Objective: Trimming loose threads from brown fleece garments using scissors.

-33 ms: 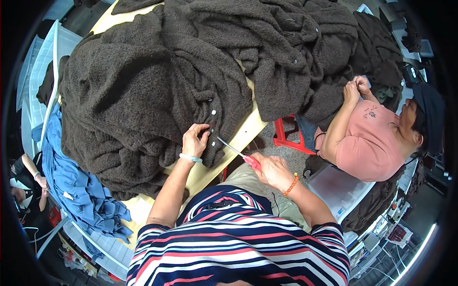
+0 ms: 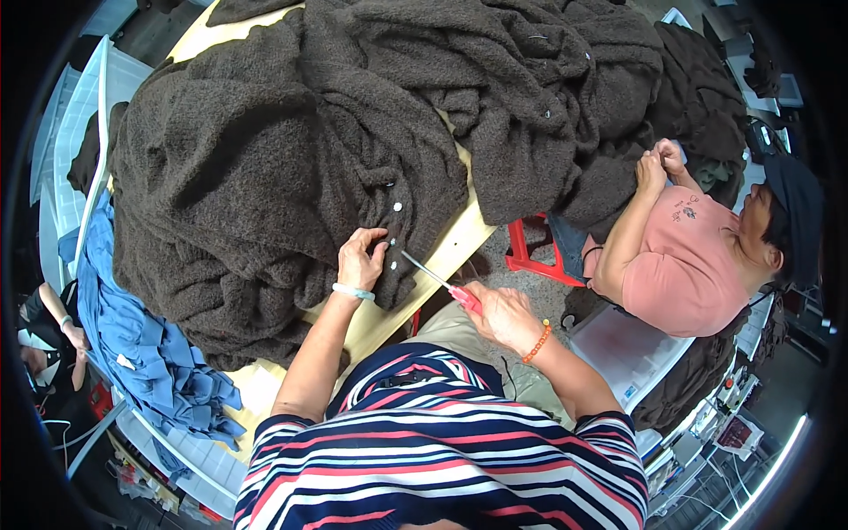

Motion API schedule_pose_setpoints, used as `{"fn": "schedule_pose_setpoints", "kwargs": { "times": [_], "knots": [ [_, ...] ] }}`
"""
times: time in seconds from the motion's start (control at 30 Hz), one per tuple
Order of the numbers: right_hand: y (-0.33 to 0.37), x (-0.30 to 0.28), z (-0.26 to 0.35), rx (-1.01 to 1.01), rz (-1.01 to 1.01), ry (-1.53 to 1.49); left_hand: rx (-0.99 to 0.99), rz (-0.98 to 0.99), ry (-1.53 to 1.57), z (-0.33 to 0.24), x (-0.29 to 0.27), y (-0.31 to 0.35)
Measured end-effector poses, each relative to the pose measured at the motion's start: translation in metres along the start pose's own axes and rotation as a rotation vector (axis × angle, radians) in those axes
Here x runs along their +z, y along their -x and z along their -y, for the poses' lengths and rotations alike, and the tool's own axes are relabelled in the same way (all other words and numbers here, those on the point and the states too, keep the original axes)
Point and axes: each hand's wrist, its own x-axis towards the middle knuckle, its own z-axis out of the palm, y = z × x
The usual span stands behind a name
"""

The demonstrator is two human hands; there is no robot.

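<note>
A dark brown knit garment (image 2: pixel 238 168) lies heaped before me, with several small pale buttons (image 2: pixel 397 207) along its edge. With thumb and fingertips together, my left hand (image 2: pixel 360 258) pinches the knit beside one of these buttons. My right hand (image 2: pixel 503 315) is closed round a red-handled tool (image 2: pixel 463 298) with a thin metal shaft, much like a screwdriver. Its tip points at the button row, just right of my left fingertips; whether it touches the cloth I cannot tell. My palm hides the back of the handle.
More brown knitwear (image 2: pixel 521 115) covers the table's far side. A pale wooden edge (image 2: pixel 459 243) runs beneath it. Blue cloth (image 2: pixel 150 344) hangs at the left. On the right, a person in a pink shirt (image 2: pixel 685 256) works beside a red stool (image 2: pixel 543 256) and a pale plastic bin (image 2: pixel 618 344).
</note>
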Motion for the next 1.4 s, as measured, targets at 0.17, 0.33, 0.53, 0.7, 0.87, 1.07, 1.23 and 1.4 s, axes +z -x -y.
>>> {"fn": "schedule_pose_setpoints", "kwargs": {
  "times": [0.17, 0.33, 0.53, 0.7, 0.87, 1.07, 1.23, 1.4],
  "knots": [
    [-0.009, -0.005, 0.009, -0.002, 0.033, 0.053, 0.184, -0.071, -0.093, 0.005, 0.011, 0.003],
    [-0.010, -0.014, 0.005, -0.003, -0.007, 0.087, 0.169, -0.033, -0.234, -0.016, 0.007, 0.008],
    [-0.001, -0.006, -0.013, -0.087, -0.150, 0.018, 0.375, -0.060, -0.541, -0.015, 0.018, 0.006],
    [0.004, -0.002, -0.008, -0.019, -0.018, 0.039, 0.298, -0.103, -0.303, -0.011, 0.026, -0.004],
    [0.007, -0.008, -0.002, -0.061, -0.086, 0.123, 0.186, -0.106, -0.087, -0.005, 0.018, -0.010],
    [-0.003, -0.019, -0.002, -0.104, 0.014, 0.007, 0.053, -0.083, 0.135, 0.003, 0.016, -0.006],
    [-0.015, -0.030, -0.005, -0.184, 0.105, 0.057, -0.068, -0.059, 0.243, 0.009, 0.020, -0.007],
    [-0.022, -0.048, -0.001, -0.132, 0.069, 0.125, -0.161, -0.061, 0.307, 0.007, 0.025, -0.002]
  ]
}}
